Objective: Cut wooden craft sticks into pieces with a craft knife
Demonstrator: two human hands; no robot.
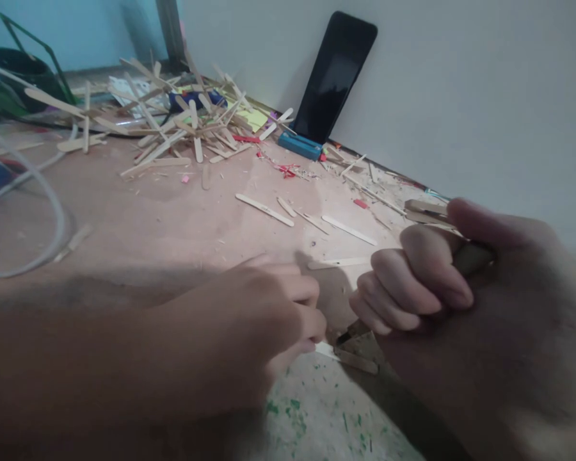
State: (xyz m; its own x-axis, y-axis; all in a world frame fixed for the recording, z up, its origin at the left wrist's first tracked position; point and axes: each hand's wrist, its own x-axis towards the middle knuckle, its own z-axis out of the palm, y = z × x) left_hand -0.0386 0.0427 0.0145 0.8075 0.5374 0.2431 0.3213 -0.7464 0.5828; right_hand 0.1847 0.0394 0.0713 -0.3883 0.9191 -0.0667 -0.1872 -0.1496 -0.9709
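My left hand (264, 314) is closed on one end of a wooden craft stick (358, 362) that lies on the table; its fingertips are partly hidden. My right hand (441, 288) makes a fist around a narrow tool (474, 257), which looks like a craft knife. Its dark tip (344, 337) comes out below the little finger and meets the stick, or hovers just over it. Most of the tool is covered by my fingers. Just beyond both hands lies another craft stick (338, 262).
A tangled pile of craft sticks (192, 125) lies at the back left. A phone (336, 77) leans on the wall in a blue stand (300, 146). Loose sticks and scraps litter the table (192, 218). At left are a white cable (60, 218) and a dark pot (26, 77).
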